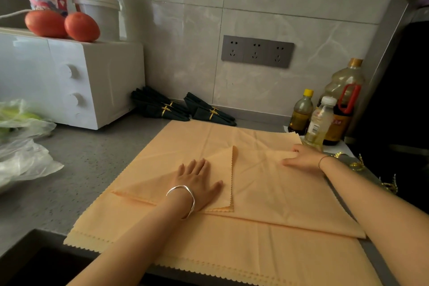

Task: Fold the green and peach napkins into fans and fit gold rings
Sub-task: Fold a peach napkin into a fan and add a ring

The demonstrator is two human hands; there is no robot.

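I'm seeing the peach napkin (pixel 267 183) lying flat, front-right of the microwave (pixel 69 81). L hand (pixel 197 181) is pressing its 1 folded-in corner, fingers straight & spread. R hand (pixel 301 158) is gripping a fold at the far edge, fingers curled. Green napkins (pixel 160 109) w/ gold rings (pixel 213 111) are sitting just right of the microwave.

Two tomatoes (pixel 81 26), three bottles (pixel 320 121) and three wall sockets (pixel 256 51)

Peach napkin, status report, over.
Left hand flat on peach napkin, corner folded in. Right hand grips a fold. No fan yet. Bottles close beside it.
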